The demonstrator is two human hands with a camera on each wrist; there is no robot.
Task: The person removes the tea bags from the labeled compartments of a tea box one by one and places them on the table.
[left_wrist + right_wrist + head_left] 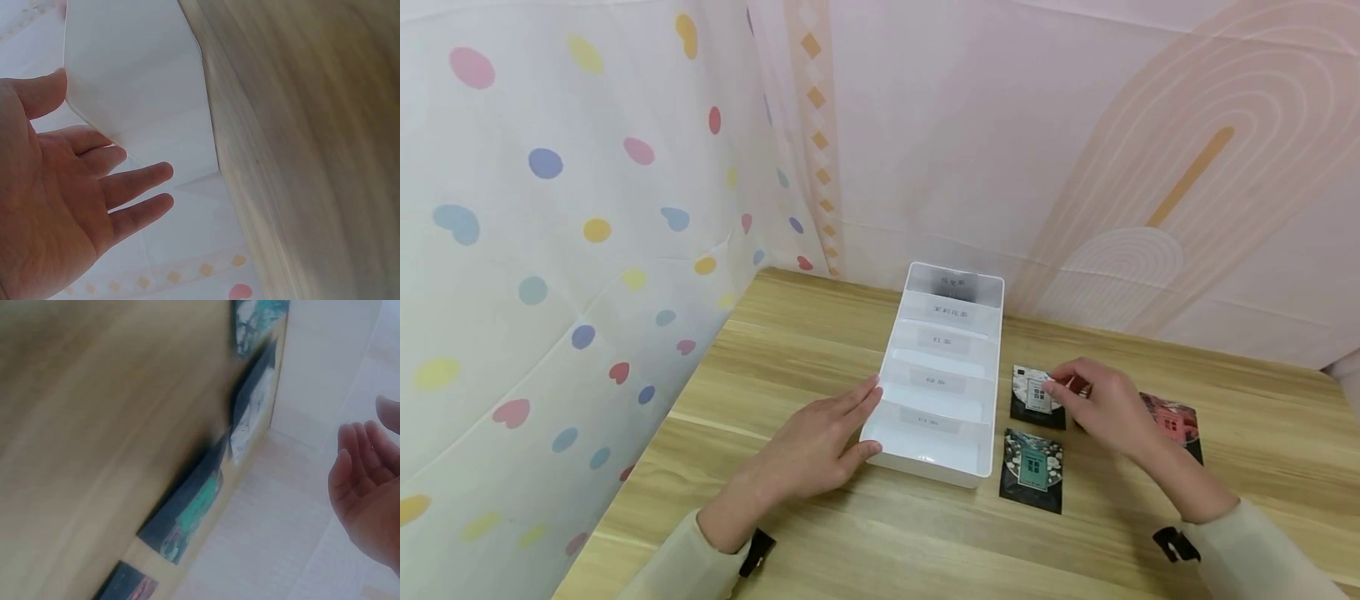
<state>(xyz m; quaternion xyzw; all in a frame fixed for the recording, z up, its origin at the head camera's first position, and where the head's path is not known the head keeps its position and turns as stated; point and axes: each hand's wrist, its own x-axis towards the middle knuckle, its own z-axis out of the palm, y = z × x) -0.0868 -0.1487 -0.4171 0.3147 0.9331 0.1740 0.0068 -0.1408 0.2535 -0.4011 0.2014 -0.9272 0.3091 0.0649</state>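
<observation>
A long white box (925, 469) with labelled compartments lies on the table. My left hand (820, 442) rests at its near left corner. In the left wrist view the thumb touches the box edge, while the other fingers (140, 181) extend loosely along its side. My right hand (1108, 408) hovers over the sachets right of the box, fingers loosely bent around nothing. Close to its fingertips lies a black-and-white sachet (1028, 408). A green-labelled sachet (199, 503) shows in the right wrist view, mostly hidden under this hand from above.
Nearer the table's front lies another green-labelled sachet (1032, 475), beside the box. A red sachet (1172, 421) lies right of my right hand, partly covered by the forearm. Patterned curtains (925, 150) hang behind and to the left of the wooden table (820, 533).
</observation>
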